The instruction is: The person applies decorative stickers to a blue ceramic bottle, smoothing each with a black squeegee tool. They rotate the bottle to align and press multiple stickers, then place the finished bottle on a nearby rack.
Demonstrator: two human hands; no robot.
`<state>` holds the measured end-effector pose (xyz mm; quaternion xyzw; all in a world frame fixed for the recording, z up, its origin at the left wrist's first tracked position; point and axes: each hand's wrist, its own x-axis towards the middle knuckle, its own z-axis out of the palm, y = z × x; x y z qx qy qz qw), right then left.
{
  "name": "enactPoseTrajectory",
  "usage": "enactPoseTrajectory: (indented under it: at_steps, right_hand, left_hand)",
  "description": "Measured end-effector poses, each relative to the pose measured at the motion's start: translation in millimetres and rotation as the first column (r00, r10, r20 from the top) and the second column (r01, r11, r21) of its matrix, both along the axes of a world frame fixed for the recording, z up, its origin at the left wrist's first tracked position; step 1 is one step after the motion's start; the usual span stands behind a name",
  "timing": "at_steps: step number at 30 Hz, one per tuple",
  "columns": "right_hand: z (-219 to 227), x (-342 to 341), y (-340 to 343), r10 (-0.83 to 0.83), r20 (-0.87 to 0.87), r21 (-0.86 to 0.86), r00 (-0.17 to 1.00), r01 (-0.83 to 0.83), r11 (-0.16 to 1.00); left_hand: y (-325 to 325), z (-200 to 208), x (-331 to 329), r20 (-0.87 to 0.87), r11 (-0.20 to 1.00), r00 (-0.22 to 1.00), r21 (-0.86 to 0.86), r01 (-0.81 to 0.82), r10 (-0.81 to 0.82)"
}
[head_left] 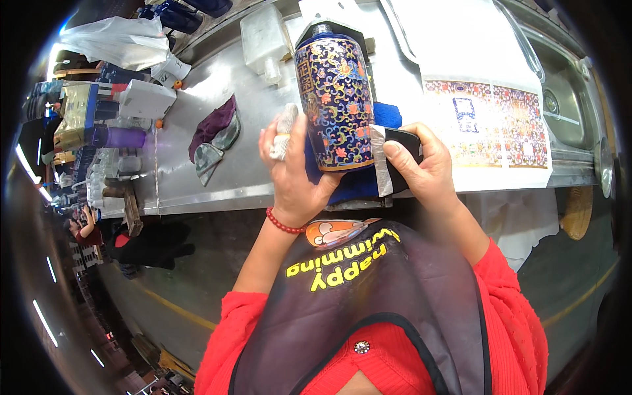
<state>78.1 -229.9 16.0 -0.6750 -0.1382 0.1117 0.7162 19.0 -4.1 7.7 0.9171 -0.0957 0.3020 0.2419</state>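
A dark blue bottle [339,105] with a colourful floral wrap lies on its side, its neck pointing away from me and its base toward me. My right hand [428,164] grips a black squeegee [401,150] with a silvery edge, held against the bottle's lower right side. On the other side, my left hand [293,158] rests at the bottle's lower left, thumb at the base and fingers apart. One of its fingers is wrapped in pale tape, and a red bead bracelet circles the wrist. Blue cloth [355,187] shows beneath the bottle.
Printed floral sheets [487,125] lie on the metal table [243,178] to the right, near a sink [566,99]. A purple and grey cloth [216,138] and a clear plastic container [263,43] are on the left. Boxes and bottles crowd the far left.
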Motion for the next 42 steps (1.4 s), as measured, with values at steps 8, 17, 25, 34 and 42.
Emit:
enactPoseTrajectory:
  at_steps: [8, 17, 25, 34, 42]
  right_hand:
    - [-5, 1, -1, 0.013, -0.01, 0.035, 1.0, -0.013, 0.999]
    - [-7, 1, -2, 0.024, -0.031, 0.046, 0.999, -0.023, 0.999]
    - [-8, 1, -3, 0.037, -0.071, 0.078, 0.997, -0.031, 0.996]
    - [-11, 1, -3, 0.034, -0.055, 0.091, 0.998, -0.029, 0.995]
    - [-13, 2, -3, 0.03, -0.044, 0.102, 0.999, -0.025, 0.994]
  left_hand:
    - [-8, 15, -4, 0.142, 0.901, 0.975, 0.424, 0.098, -0.173]
    - [-12, 29, 0, 0.054, 0.922, 0.971, 0.329, 0.205, -0.235]
    - [-18, 33, 0, -0.014, 0.927, 0.981, 0.325, 0.186, -0.192]
    - [-15, 34, 1, -0.03, 0.955, 0.972, 0.178, 0.236, -0.234]
    - [-15, 35, 0, -0.002, 0.936, 0.977, 0.285, 0.207, -0.215]
